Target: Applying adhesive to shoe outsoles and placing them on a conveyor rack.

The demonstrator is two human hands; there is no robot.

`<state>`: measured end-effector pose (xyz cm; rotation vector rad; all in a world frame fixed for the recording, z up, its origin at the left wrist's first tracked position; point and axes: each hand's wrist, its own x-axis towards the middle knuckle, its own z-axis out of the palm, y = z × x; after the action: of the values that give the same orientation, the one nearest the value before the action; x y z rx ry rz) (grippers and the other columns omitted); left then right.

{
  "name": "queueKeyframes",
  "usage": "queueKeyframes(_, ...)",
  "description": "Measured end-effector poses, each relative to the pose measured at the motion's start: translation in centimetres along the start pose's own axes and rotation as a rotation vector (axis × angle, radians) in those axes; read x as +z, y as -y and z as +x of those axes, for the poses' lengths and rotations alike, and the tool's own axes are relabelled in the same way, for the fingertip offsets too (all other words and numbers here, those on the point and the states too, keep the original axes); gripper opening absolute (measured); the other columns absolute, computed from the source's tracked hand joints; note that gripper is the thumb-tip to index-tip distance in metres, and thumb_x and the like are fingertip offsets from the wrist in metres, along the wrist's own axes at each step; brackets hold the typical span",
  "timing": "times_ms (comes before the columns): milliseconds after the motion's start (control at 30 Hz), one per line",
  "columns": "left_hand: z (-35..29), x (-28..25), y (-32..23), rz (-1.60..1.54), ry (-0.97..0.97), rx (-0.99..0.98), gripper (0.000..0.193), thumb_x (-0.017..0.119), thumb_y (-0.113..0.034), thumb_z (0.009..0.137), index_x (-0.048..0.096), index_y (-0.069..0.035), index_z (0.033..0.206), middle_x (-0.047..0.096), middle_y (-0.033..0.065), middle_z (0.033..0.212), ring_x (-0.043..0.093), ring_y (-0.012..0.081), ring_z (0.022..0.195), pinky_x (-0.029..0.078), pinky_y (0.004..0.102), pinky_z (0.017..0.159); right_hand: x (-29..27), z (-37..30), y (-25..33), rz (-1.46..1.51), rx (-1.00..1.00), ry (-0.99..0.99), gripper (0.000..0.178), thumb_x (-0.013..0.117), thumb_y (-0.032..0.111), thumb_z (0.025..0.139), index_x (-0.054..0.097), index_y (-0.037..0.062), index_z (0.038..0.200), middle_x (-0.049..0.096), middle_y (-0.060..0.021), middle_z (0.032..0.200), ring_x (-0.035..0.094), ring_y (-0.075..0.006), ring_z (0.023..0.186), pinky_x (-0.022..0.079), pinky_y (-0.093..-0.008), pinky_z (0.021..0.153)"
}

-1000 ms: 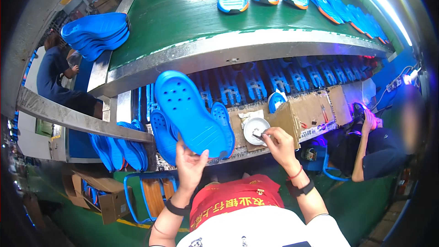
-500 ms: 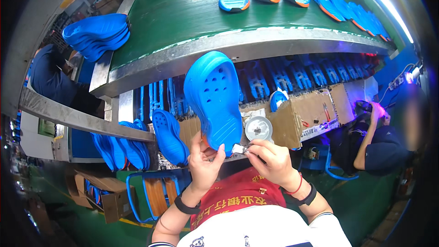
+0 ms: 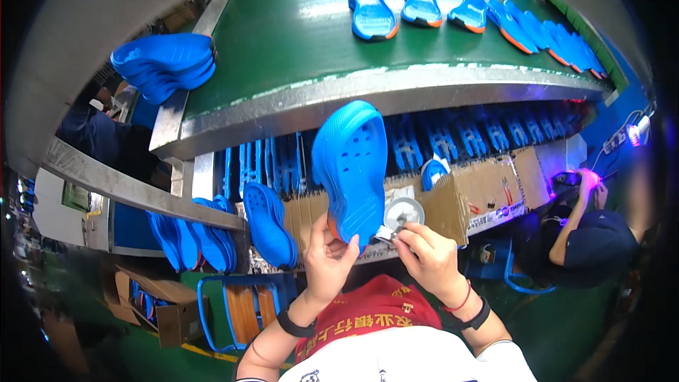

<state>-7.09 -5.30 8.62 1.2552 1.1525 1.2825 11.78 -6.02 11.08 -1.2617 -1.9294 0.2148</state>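
Green conveyor belt (image 3: pixel 297 35) carries blue clogs (image 3: pixel 373 11); stacked blue soles (image 3: pixel 166 64) at its left end; cardboard box (image 3: pixel 488 191); co-worker (image 3: pixel 587 247) seated right

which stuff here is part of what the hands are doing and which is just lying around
In hand:
left hand holding the blue clog
right hand at the small round silver dish

Lying about:
clogs on the green conveyor belt
stacked blue soles
cardboard box

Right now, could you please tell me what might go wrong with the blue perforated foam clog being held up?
The blue perforated foam clog stands upright, pinched only at its lower end by the left hand, so it could tip. The right hand works a small silvery piece at the clog's edge; it may slip away.
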Motion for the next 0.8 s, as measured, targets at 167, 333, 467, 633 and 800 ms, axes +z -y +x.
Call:
queueKeyframes(167, 3.6, 0.0, -2.0, -0.170, 0.080, -0.037, 0.056, 0.061, 0.011, 0.082, 0.025, -0.004, 0.122, 0.058, 0.0171, 0.113, 0.064, 0.0232, 0.098, 0.057, 0.0348, 0.082, -3.3, -0.2, -0.5, 0.042, 0.223, -0.186, 0.011, 0.071, -0.002, 0.076, 0.065, -0.0002, 0.086, 0.067, -0.0164, 0.088, 0.067, -0.0276, 0.069, 0.053, -0.0311, 0.060)
queueKeyframes(333, 13.4, 1.2, -7.6, -0.271, 0.125, -0.043, 0.047, 0.061, -0.002, 0.088, 0.030, 0.002, 0.124, 0.059, 0.0197, 0.113, 0.065, 0.0269, 0.098, 0.058, 0.0395, 0.082, -5.2, -1.9, -2.2, 0.026, 0.290, -0.268, 0.010, 0.069, -0.004, 0.077, 0.064, -0.0024, 0.085, 0.066, -0.0165, 0.083, 0.065, -0.0276, 0.068, 0.051, -0.0298, 0.061)
queueKeyframes(467, 22.8, -2.2, -8.8, -0.476, 0.299, -0.064, 0.060, 0.064, -0.018, 0.091, 0.031, 0.012, 0.131, 0.059, 0.0219, 0.112, 0.064, 0.0284, 0.101, 0.055, 0.0372, 0.089, -4.1, -1.1, -0.9, 0.097, 0.285, -0.224, 0.010, 0.069, -0.004, 0.076, 0.063, -0.0019, 0.084, 0.066, -0.0158, 0.083, 0.065, -0.0270, 0.068, 0.050, -0.0297, 0.060)
queueKeyframes(633, 19.3, -1.8, -9.3, -0.111, -0.069, -0.050, 0.078, 0.075, -0.019, 0.082, 0.028, 0.007, 0.139, 0.035, 0.0198, 0.137, 0.058, 0.0203, 0.092, 0.050, 0.0310, 0.083, -3.3, -1.9, -1.8, 0.055, 0.273, -0.215, 0.011, 0.070, -0.002, 0.076, 0.063, -0.0006, 0.084, 0.066, -0.0163, 0.085, 0.065, -0.0305, 0.070, 0.051, -0.0336, 0.061)
queueKeyframes(800, 21.8, -9.8, -7.4, -0.269, -0.704, -0.002, 0.106, 0.082, -0.031, 0.075, 0.009, 0.000, 0.146, 0.027, 0.0192, 0.143, 0.044, 0.0277, 0.118, 0.045, 0.0398, 0.091, -2.8, -2.1, -2.1, 0.072, 0.217, -0.199, 0.011, 0.070, -0.003, 0.075, 0.062, -0.0017, 0.084, 0.066, -0.0167, 0.085, 0.065, -0.0309, 0.071, 0.051, -0.0340, 0.062)
